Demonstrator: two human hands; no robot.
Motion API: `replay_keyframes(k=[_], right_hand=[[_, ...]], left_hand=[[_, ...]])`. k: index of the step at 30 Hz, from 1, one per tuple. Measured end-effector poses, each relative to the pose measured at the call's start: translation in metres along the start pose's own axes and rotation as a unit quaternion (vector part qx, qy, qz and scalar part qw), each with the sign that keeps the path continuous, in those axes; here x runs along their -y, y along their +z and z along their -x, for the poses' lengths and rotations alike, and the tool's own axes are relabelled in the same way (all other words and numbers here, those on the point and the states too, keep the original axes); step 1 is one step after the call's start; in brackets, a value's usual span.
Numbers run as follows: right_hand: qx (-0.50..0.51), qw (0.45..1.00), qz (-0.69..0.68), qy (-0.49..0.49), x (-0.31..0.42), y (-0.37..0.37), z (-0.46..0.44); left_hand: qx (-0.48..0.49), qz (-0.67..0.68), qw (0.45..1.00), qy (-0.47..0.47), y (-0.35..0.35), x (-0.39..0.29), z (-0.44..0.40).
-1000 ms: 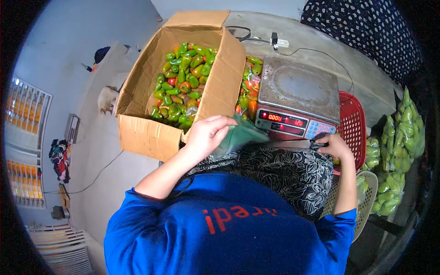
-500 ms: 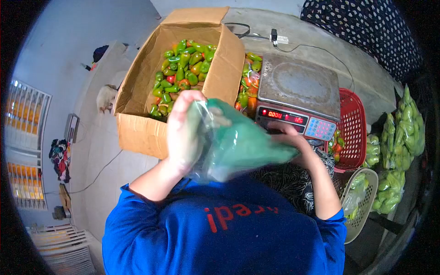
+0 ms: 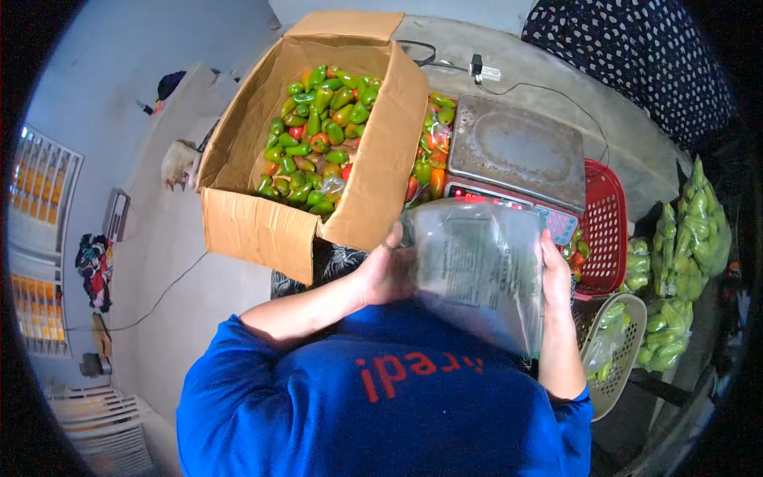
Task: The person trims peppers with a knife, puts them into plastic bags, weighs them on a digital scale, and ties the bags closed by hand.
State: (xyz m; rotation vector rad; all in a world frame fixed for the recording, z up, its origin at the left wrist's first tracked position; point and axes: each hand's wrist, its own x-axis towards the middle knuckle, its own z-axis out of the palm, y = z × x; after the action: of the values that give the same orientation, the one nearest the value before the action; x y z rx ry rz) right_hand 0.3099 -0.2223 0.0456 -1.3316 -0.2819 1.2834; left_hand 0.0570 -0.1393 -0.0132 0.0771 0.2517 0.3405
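The open cardboard box [image 3: 387, 155] of peppers [image 3: 318, 119] sits at eleven o'clock in my view and the scale [image 3: 517, 147] at two, while at four the plastic bag [image 3: 481, 266], a green blur before, is now spread broad, partly covering the scale's display. My left hand [image 3: 388, 270] grasps its left edge; my right hand [image 3: 558, 278], earlier beside that display, now grips the right edge, most fingers hidden.

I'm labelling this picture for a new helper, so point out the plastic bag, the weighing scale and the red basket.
Plastic bag [image 3: 477, 262]: head view, middle of its face.
Weighing scale [image 3: 517, 147]: head view, metal top plate.
Red basket [image 3: 608, 238]: head view, perforated wall.
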Motion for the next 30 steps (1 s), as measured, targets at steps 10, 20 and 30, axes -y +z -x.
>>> replay_keyframes(k=[10, 20, 30], right_hand=[[0.071, 0.997, -0.003, -0.009, -0.03, -0.029, -0.003], [0.008, 0.973, 0.224, -0.05, -0.034, -0.07, -0.12], [0.137, 0.856, 0.469, -0.168, -0.089, -0.029, -0.182]], left_hand=[[-0.176, -0.236, 0.956, -0.01, 0.005, -0.027, 0.005], [-0.235, -0.52, 0.691, 0.443, 0.099, -0.126, 0.13], [-0.002, -0.253, 0.924, 0.288, 0.064, -0.092, 0.008]])
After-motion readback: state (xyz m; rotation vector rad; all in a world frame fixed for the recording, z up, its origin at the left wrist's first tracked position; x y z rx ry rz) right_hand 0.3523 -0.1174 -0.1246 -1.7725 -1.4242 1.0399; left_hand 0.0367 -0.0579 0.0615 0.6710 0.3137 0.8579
